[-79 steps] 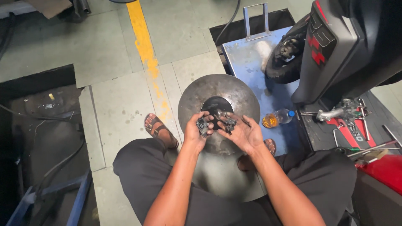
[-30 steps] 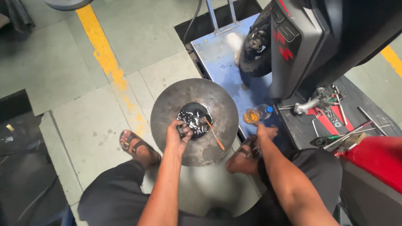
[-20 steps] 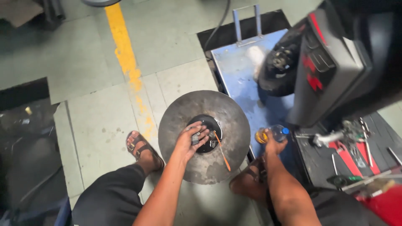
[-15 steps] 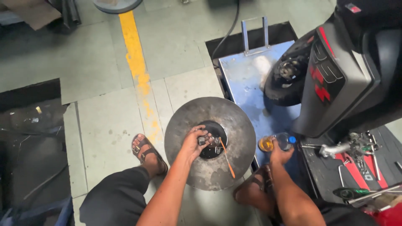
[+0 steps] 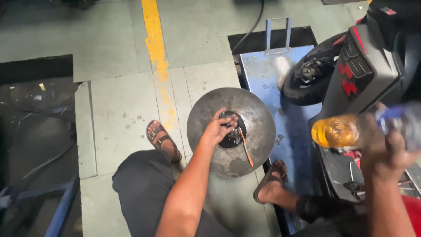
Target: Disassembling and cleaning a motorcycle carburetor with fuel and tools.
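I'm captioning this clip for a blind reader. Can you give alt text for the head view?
Seen from above, a seated person's left hand grips a dark part in a round metal pan on the floor, while the right hand lifts a bottle of amber liquid. A scooter stands on a blue ramp beside them.

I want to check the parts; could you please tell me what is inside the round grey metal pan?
Inside the round grey metal pan: dark greasy parts under the left hand, and an orange-handled brush. The hand hides some parts.
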